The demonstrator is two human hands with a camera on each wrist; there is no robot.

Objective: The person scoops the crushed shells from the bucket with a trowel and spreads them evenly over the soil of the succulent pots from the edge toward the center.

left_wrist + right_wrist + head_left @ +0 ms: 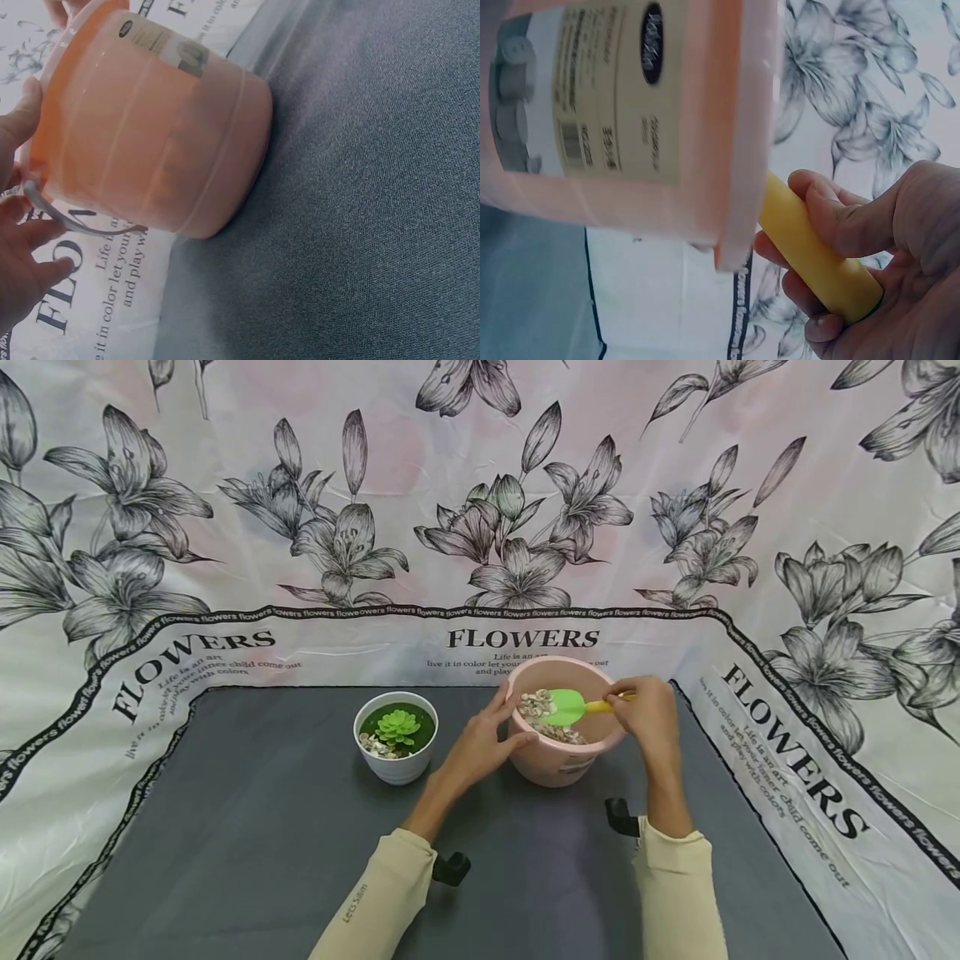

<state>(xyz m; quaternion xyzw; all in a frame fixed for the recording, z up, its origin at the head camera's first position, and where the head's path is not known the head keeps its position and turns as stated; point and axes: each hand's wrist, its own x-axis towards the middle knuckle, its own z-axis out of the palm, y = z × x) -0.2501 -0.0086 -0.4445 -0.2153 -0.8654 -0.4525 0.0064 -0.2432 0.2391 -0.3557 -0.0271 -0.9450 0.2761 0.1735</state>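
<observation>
The yellow handle (821,259) of a small scoop was clamped in the curled fingers (832,206) of the right hand (651,717), with its green blade (565,706) held inside the mouth of the pink bucket (558,760), over the pebbles (537,702) piled there. The bucket was steadied by the left hand (480,745), whose thumb and fingers were wrapped against its near wall and rim; the thin wire bail (71,219) was seen beside those fingers in the left wrist view.

The step in hand was judged to be scooping: a load of pebbles was being gathered or lifted from the bucket. A level blade and a slow carry to the left would likely be called for next, so that nothing is spilled on the grey mat (300,860).

The bucket stood at the far middle of the mat, partly filled with pale pebbles, a printed label (615,97) on its side. Just to its left, apart from it, a white pot (396,747) was set, holding a green succulent (397,725) on a dark green surface, with a few pebbles (375,747) already lying along its near-left edge. A flower-printed cloth (480,527) was hung behind and around the mat.
</observation>
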